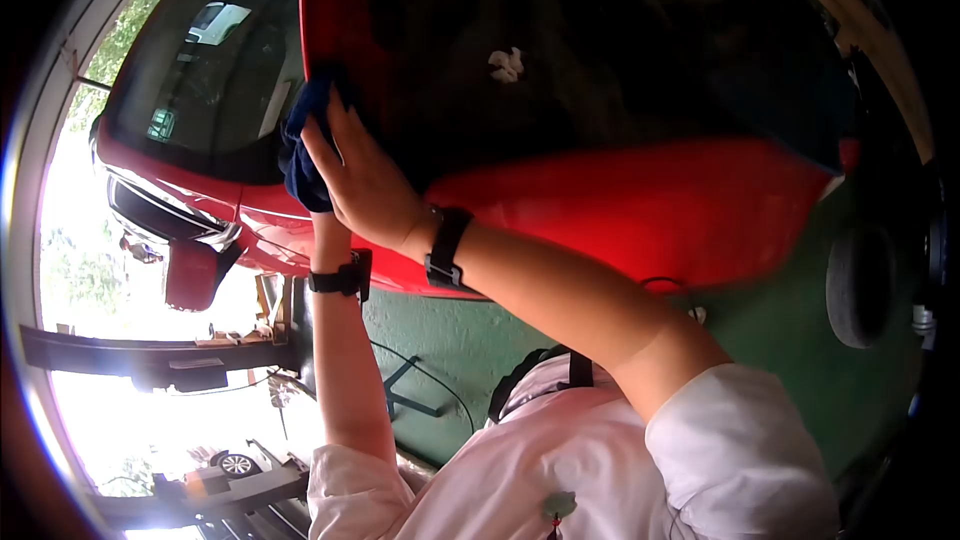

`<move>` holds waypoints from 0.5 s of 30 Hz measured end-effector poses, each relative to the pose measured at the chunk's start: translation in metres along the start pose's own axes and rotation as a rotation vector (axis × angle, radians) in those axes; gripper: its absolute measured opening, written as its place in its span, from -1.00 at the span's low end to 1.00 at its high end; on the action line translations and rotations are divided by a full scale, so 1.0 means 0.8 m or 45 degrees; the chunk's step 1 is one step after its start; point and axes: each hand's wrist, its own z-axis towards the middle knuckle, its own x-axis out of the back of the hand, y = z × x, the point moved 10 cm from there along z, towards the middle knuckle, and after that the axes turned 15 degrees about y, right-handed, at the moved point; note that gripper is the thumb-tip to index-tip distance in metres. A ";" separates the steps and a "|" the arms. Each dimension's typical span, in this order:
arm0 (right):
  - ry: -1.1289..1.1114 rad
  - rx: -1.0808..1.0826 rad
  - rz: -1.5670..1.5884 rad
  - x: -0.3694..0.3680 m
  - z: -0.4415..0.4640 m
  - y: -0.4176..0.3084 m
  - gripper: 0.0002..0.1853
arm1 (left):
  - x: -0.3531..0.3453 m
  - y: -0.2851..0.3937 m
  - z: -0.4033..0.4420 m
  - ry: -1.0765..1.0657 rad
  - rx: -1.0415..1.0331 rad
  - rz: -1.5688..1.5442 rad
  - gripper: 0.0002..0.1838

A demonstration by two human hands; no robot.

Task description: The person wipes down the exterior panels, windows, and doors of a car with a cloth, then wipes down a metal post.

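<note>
A dark blue cloth [300, 165] is bunched against the edge of a red car panel [620, 210]. My left hand reaches up into the cloth; its fingers are hidden by the cloth and by my other hand, and only the wrist below shows clearly. My right hand [365, 175] lies across the cloth with its fingers stretched and somewhat apart, pointing up along the panel edge. Black straps circle both wrists. Inside the red border is a dark area [620, 70], with a small crumpled white piece [507, 65] on it.
At left are the car's glass [200, 70] and a red side mirror [190, 275]. Below lies a green floor [430, 325] with a dark cable and a blue metal stand [410, 395]. A tyre [860, 280] stands at right. A dark beam [150, 352] crosses the bright opening.
</note>
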 end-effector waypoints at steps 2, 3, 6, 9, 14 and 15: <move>0.029 0.045 0.028 0.011 0.009 -0.003 -0.38 | -0.004 0.000 0.010 -0.007 0.001 -0.019 -0.56; 0.045 0.066 0.043 0.016 0.015 -0.008 -0.39 | -0.007 -0.001 0.015 -0.015 0.012 -0.026 -0.56; 0.096 0.114 -0.054 0.030 0.040 -0.016 -0.40 | -0.016 -0.002 0.028 -0.021 0.020 -0.039 -0.54; 0.240 0.138 -0.014 0.051 0.086 -0.028 -0.41 | -0.025 -0.002 0.038 -0.030 0.042 -0.040 -0.52; 0.635 0.397 -0.398 0.067 0.165 -0.035 -0.33 | -0.032 -0.009 0.065 -0.038 0.097 -0.059 -0.49; 0.697 0.375 -0.411 0.071 0.170 -0.031 -0.33 | -0.032 -0.011 0.070 -0.032 0.107 -0.063 -0.49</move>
